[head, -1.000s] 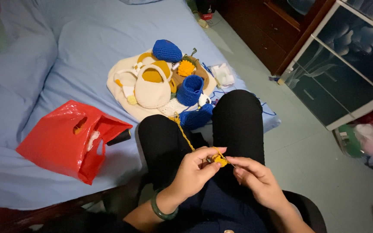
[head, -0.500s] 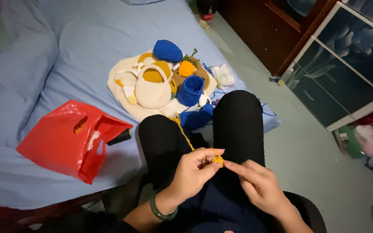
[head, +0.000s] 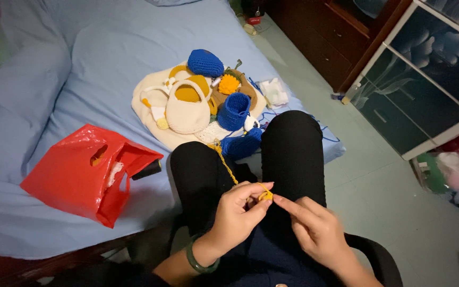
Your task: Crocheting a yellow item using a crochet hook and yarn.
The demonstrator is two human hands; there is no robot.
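My left hand [head: 238, 211] pinches a small yellow crochet piece [head: 265, 195] above my black-clad knees. A strand of yellow yarn [head: 224, 163] runs from it up over my left leg toward the bed. My right hand [head: 314, 228] sits just right of the piece, its index finger stretched out and touching it; a hook in it cannot be made out. A green bangle [head: 198, 261] circles my left wrist.
On the blue bed [head: 81, 69] lies a cream cloth [head: 150, 114] with a cream crocheted bag [head: 187, 111], blue crocheted pieces [head: 233, 111] and yellow bits. A red plastic bag [head: 83, 172] sits at the left. A dark cabinet [head: 320, 37] and glass-fronted unit [head: 426, 79] stand right.
My right hand has slid left and closed in on the yellow piece. My left hand stays where it was, still pinching it.
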